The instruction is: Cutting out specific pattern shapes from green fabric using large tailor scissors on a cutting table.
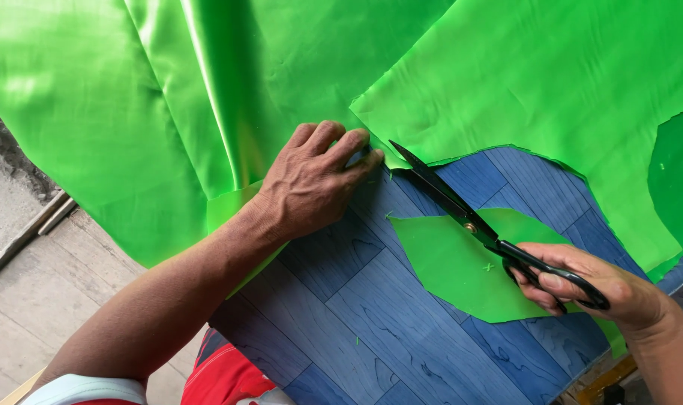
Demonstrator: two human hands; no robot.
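Floor edge: a pale concrete floor (26, 300) is seen at the far left, beyond the work surface.
Green fabric (206, 97): a glossy, satin-like sheet is spread over the upper part of the view, draped in soft folds. It is judged light, limp and slippery; it is best pinned flat close to the cut line rather than lifted.
Left hand (315, 180): the palm is laid down with the fingers curled, pressed on the fabric edge just beside the blade tips. Nothing is gripped; the cloth is held flat. The forearm is extended diagonally from the lower left.
Work surface: a blue wood-grain sheet (371, 315) is exposed below the cut edge.
Scissors (461, 214): black, with the blades parted, the tips being set at the fabric edge.
Cut piece (461, 262): a leaf-shaped green offcut is lying flat beneath the scissors.
Right hand (589, 289): closed around the scissor handles, with the wrist entering from the lower right.
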